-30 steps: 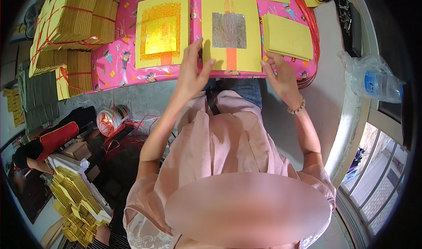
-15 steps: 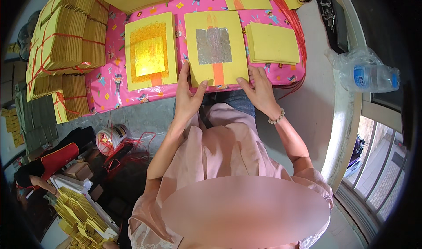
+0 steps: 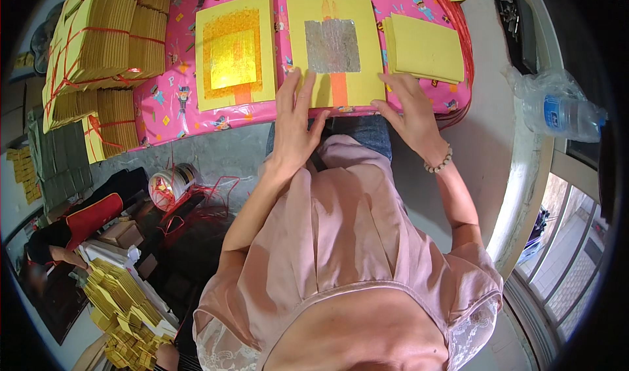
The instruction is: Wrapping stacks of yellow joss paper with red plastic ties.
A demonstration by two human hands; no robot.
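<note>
In front of me a stack of yellow paper sheets (image 3: 368, 40), its top one bearing a silver foil square (image 3: 333, 46) and an orange stripe, lies at the near edge of the table. My left hand (image 3: 296, 125) is at its lower left corner, fingers extended and apart. At the lower right corner, my right hand (image 3: 414, 118) has its fingers spread, the thumb near the paper's edge. To the left lies another yellow stack with a gold foil square (image 3: 233, 63) on an orange patch. Folded yellow paper (image 3: 426, 50) rests to the right.
Red-tied bundles of yellow paper (image 3: 92, 37) crowd the table's left end. Red strings (image 3: 452, 17) hang over its right end. A bagged plastic bottle (image 3: 563, 115) is at the right. Lower left, a co-worker's arm (image 3: 65, 256) reaches toward folded yellow papers (image 3: 124, 292) near a bucket (image 3: 171, 186).
My left hand's fingers have risen over the stack's left edge, and my right hand has opened wider at its right side. The whole view has shifted, with the table now higher in it.
</note>
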